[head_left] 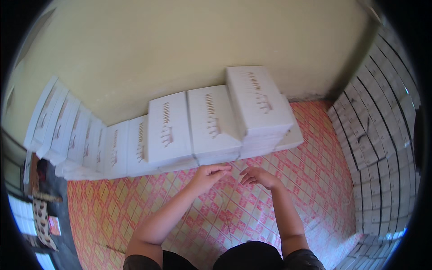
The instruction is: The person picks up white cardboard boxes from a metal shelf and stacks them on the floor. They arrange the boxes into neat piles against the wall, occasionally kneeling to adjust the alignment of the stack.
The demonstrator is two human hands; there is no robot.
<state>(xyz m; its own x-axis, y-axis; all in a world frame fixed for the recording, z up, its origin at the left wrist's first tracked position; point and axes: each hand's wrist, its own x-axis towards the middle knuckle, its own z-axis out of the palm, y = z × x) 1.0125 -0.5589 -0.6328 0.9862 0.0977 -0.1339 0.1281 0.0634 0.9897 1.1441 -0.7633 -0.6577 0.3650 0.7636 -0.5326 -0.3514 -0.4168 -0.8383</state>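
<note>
My left hand point(209, 175) is held out over the floor with its thumb and fingers pressed together. Whatever may be between them is too small to make out. Just to its right, my right hand point(260, 177) hangs with bent fingers apart and nothing visible in it. A small gap separates the two hands. Beyond them, the nearest things are white cartons with brown print: a flat-topped one point(215, 119), its left neighbour point(168, 128), and a higher-stacked one point(258, 96) on the right. Neither hand touches a carton.
More white cartons point(63, 126) line the wall at the left. Strapped white boxes point(373, 121) are stacked high along the right side. A pink and yellow checked mat point(225, 216) covers the floor. At the far left lies a spotted cloth point(42, 220).
</note>
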